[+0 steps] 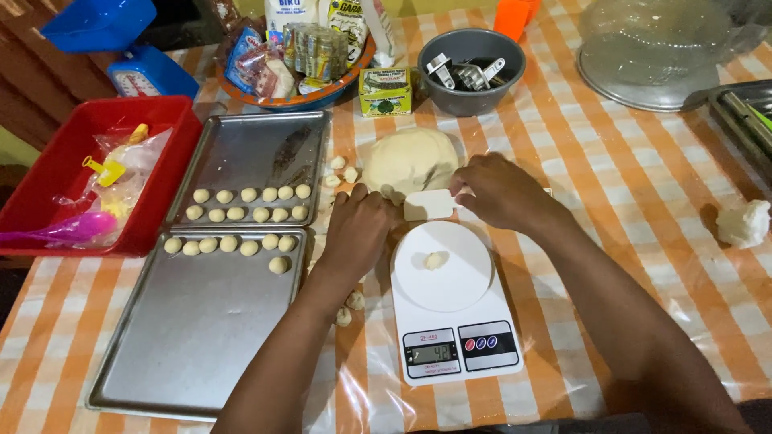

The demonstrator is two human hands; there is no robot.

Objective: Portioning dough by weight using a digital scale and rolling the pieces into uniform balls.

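A large mound of pale dough lies on the checked tablecloth. My right hand grips a white plastic scraper pressed at the mound's near edge. My left hand rests beside it, fingers curled at the dough's left side; whether it holds a bit of dough is hidden. A white digital kitchen scale stands just in front, with one small dough piece on its round platform. Several small dough balls sit in rows on two metal baking trays.
A red bin with plastic tools stands at left, a blue scale behind it. A grey bowl with metal cutters, a plate of packets, a covered pan and a dough lump lie around.
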